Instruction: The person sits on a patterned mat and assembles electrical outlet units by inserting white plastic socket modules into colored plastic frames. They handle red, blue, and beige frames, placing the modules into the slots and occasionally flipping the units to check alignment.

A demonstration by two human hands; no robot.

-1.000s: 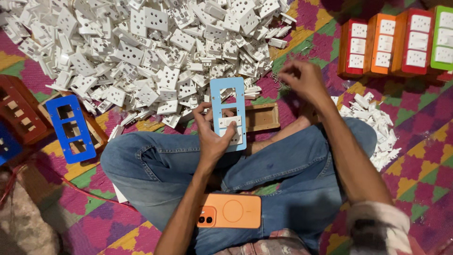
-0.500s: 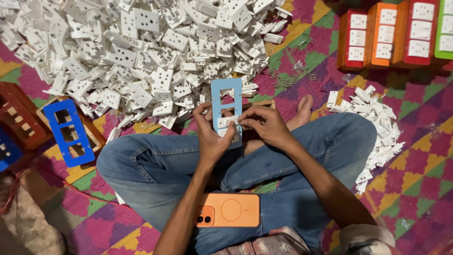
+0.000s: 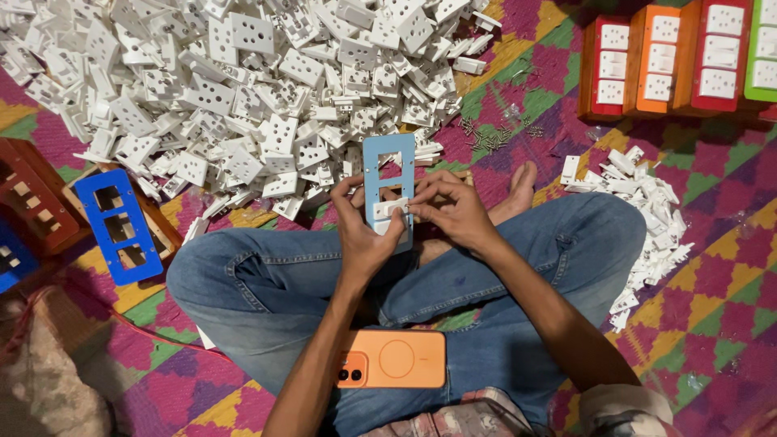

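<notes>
I sit cross-legged in blue jeans. My left hand [image 3: 362, 230] grips a light blue plastic faceplate [image 3: 388, 166] with rectangular cut-outs, held upright over my lap. My right hand [image 3: 452, 209] pinches a small white switch piece [image 3: 389, 211] and presses it against the plate's lower opening. The left thumb rests on the same white piece. The plate's upper cut-outs show through to the mat.
A big heap of white socket parts [image 3: 243, 89] lies ahead. A smaller white pile [image 3: 647, 210] is at my right. A blue plate [image 3: 121, 226] and red frame [image 3: 32, 202] lie left. Coloured filled boards [image 3: 680, 65] stand far right. Loose screws [image 3: 494, 133]. An orange phone [image 3: 392, 358] rests on my thigh.
My right hand came back from the right side to the blue plate and now presses a white piece into it. The left hand kept hold of the plate.
</notes>
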